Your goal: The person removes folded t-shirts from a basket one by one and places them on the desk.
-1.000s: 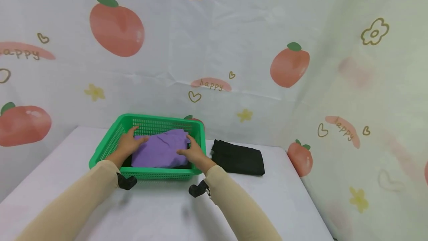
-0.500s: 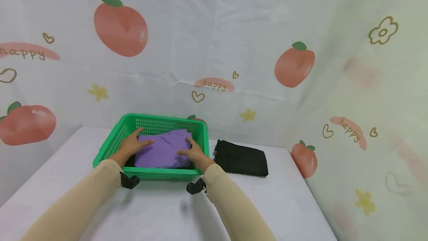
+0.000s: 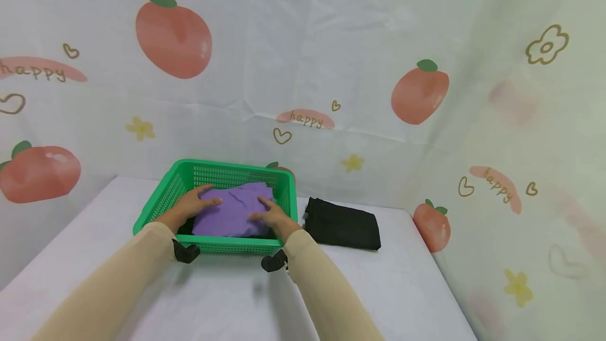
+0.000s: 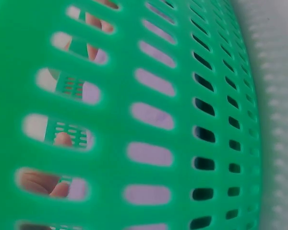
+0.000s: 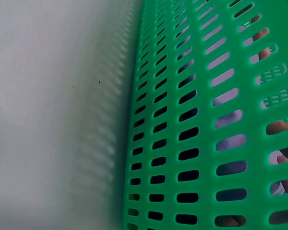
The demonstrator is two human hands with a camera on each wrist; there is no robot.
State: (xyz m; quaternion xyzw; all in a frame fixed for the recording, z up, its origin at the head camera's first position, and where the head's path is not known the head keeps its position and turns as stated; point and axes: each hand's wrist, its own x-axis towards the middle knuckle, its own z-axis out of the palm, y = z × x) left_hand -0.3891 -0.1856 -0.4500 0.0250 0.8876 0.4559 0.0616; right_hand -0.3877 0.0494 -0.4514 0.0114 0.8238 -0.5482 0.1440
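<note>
In the head view, a piece of purple cloth lies in a green slotted basket, with something dark showing beneath its edges. My left hand is at the cloth's left side, fingers extended and thumb over it. On the right side, my right hand reaches over the front rim with thumb and index finger spread apart. Whether the fingertips press the cloth is hard to tell. Both wrist views mostly show the basket wall; purple cloth and bits of fingers appear through its slots.
A folded black cloth lies on the white table, just right of the basket. Behind the table hangs a white curtain printed with fruit, hearts and flowers. It also runs along the right side.
The head view has shifted slightly, so basket and cloths sit a little further right. My left hand has moved slightly inward over the purple cloth; my right hand has edged left relative to the basket.
</note>
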